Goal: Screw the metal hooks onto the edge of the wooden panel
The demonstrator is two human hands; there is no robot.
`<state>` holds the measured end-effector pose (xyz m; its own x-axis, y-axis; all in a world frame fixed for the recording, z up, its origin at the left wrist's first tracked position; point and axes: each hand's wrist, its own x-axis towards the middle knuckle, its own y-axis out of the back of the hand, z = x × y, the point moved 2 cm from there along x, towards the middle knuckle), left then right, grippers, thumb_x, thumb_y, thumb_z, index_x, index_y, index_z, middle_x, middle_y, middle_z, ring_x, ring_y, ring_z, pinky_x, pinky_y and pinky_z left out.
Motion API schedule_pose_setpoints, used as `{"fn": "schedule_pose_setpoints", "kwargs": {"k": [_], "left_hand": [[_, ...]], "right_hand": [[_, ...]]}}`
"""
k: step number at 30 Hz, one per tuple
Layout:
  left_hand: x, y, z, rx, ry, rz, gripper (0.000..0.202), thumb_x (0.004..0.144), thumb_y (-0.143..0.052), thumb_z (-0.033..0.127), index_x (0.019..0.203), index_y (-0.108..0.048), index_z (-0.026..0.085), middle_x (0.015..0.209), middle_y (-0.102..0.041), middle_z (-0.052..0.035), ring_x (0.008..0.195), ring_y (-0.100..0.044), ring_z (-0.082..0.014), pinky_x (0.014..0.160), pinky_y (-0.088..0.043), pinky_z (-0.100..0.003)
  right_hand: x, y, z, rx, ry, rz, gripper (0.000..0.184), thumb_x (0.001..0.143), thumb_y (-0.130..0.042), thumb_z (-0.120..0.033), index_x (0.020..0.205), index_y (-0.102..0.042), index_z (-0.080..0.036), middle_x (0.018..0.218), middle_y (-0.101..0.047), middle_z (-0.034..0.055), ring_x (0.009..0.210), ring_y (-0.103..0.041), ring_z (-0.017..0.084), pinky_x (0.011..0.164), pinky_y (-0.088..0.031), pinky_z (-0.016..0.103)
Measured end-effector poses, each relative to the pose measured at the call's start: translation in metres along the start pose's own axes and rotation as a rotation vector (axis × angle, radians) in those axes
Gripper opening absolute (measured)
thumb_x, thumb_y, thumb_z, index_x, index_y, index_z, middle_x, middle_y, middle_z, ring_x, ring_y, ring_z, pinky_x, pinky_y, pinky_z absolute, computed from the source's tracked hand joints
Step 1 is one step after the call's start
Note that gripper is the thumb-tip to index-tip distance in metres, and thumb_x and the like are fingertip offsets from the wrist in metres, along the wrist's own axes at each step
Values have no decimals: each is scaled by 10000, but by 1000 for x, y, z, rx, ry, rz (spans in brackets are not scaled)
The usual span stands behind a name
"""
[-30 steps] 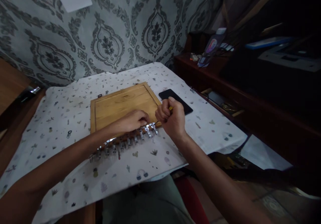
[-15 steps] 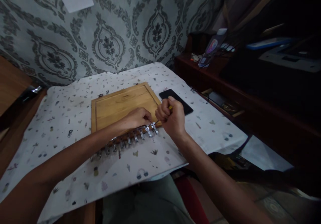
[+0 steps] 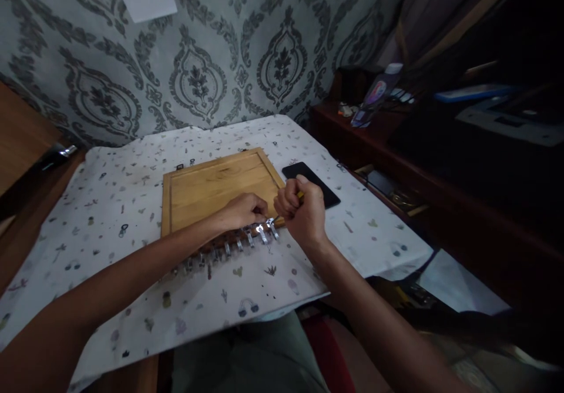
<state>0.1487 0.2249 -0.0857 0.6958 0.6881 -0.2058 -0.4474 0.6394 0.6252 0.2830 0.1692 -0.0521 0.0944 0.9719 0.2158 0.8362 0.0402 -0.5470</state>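
A wooden board (image 3: 215, 184) with a grooved border lies on the patterned cloth. Along its near edge runs a row of silver metal clips (image 3: 262, 234), several of them jutting toward me. My left hand (image 3: 244, 210) rests over that edge, its fingers pinched at the upper end of a clip near the right corner. Wrapped in a fist, my right hand (image 3: 303, 208) holds a screwdriver (image 3: 300, 195); a bit of yellow handle shows, and its thin shaft points at the rightmost clips. The fingers hide most of the handle, and exactly where the tip touches is unclear.
A black phone-like slab (image 3: 311, 182) lies just behind my right hand. On the dark red desk (image 3: 423, 170) to the right stands a bottle (image 3: 378, 94), above an open drawer (image 3: 392, 188). A white printed cloth (image 3: 132, 299) covers the table; a patterned wall rises behind.
The view has shifted slightly, so everything sits a little lower in the picture. Both hands keep about the same place at the clips.
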Motion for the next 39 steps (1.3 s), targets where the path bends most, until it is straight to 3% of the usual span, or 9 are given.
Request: {"fn": "schedule_pose_setpoints", "kwargs": {"k": [9, 24, 39], "left_hand": [[5, -1, -2, -18, -33, -3, 51, 755, -654, 149, 709, -672, 133, 647, -594, 31, 653, -505, -104, 633, -351, -229], [7, -3, -7, -15, -34, 8, 68, 741, -648, 176, 683, -638, 141, 683, -592, 20, 674, -510, -115, 635, -343, -247], [5, -4, -5, -36, -29, 1, 45, 741, -637, 167, 722, -671, 146, 693, -618, 14, 700, -529, -124, 645, -364, -239]], "right_hand": [[0, 2, -15, -28, 75, 19, 653, 849, -690, -601, 479, -293, -237, 425, -180, -96, 374, -139, 61, 373, -176, 243], [3, -1, -4, -67, 4, 16, 660, 813, -707, -622, 467, -290, -246, 415, -189, -90, 380, -145, 70, 393, -147, 271], [1, -6, -2, -96, 55, 15, 649, 834, -698, -616, 480, -298, -248, 441, -181, -87, 395, -134, 73, 402, -121, 285]]}}
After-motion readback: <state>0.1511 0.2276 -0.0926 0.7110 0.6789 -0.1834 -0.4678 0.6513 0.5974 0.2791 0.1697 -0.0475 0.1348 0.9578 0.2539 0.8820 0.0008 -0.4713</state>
